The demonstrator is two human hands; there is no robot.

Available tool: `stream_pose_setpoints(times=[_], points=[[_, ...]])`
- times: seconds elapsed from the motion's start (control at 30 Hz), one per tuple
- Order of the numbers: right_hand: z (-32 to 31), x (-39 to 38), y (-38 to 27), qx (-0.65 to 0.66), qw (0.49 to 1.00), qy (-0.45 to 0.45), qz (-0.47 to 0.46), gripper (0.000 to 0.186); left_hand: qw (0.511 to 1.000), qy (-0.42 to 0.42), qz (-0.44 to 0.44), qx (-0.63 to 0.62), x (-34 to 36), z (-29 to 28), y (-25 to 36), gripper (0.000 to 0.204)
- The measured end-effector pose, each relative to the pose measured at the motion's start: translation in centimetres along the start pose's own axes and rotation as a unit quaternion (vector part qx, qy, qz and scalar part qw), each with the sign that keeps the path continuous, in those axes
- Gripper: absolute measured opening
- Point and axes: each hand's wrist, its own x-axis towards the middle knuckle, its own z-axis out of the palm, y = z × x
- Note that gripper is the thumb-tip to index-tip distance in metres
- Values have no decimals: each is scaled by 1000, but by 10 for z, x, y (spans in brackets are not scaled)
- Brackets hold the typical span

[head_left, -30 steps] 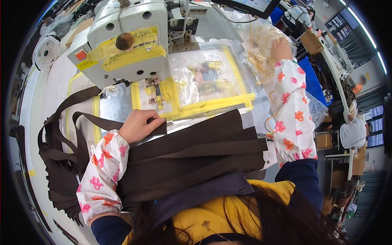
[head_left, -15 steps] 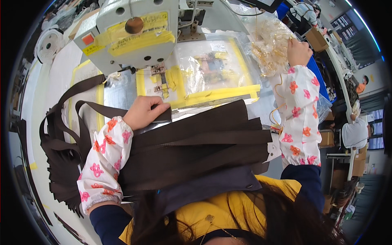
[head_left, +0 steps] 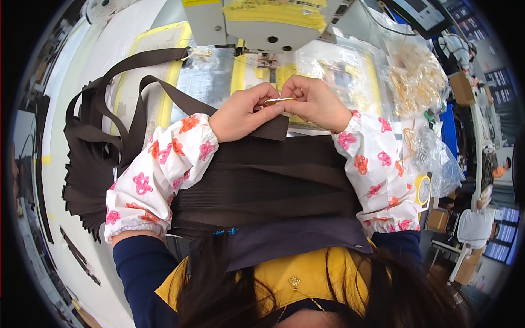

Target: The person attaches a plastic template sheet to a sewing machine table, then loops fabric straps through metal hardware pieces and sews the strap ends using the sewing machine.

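Note:
My left hand (head_left: 243, 113) and my right hand (head_left: 316, 103) meet in front of the sewing machine, fingers closed. Between them they pinch a small gold-coloured metal piece (head_left: 279, 100), perhaps a ring; its full shape is hidden by my fingers. The end of a dark brown webbing strap (head_left: 273, 130) comes out below my left hand, which also holds it. From there the strap loops away to the left. Under my wrists a stack of dark brown straps (head_left: 268, 169) lies across the table's front edge and my lap.
The sewing machine (head_left: 279, 22) with yellow tape stands just beyond my hands. A clear plastic bag of gold metal pieces (head_left: 418, 82) lies at the right. Beside it are a blue bin (head_left: 448, 128) and a yellow tape measure (head_left: 422, 190). A white fan (head_left: 101, 8) is at the far left.
My right hand has come from the bag of gold pieces to my left hand, bringing a gold piece. My left hand has raised the strap end toward it. The view has shifted.

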Motion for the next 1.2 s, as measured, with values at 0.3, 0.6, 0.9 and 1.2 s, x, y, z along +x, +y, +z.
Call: stream_pose_setpoints(times=[0.3, 0.6, 0.9, 1.2], points=[[31, 6, 35, 39, 992, 108, -54, 28, 983, 51, -47, -169, 6, -5, -27, 15], [17, 13, 37, 61, 964, 257, -36, 25, 988, 77, -24, -133, 9, 2, -21, 22], [33, 7, 31, 45, 957, 258, -125, 6, 971, 210, 44, 102, 11, -7, -24, 23], [32, 14, 27, -62, 954, 272, -114, 2, 906, 233, 159, 317, 11, 2, -10, 10]])
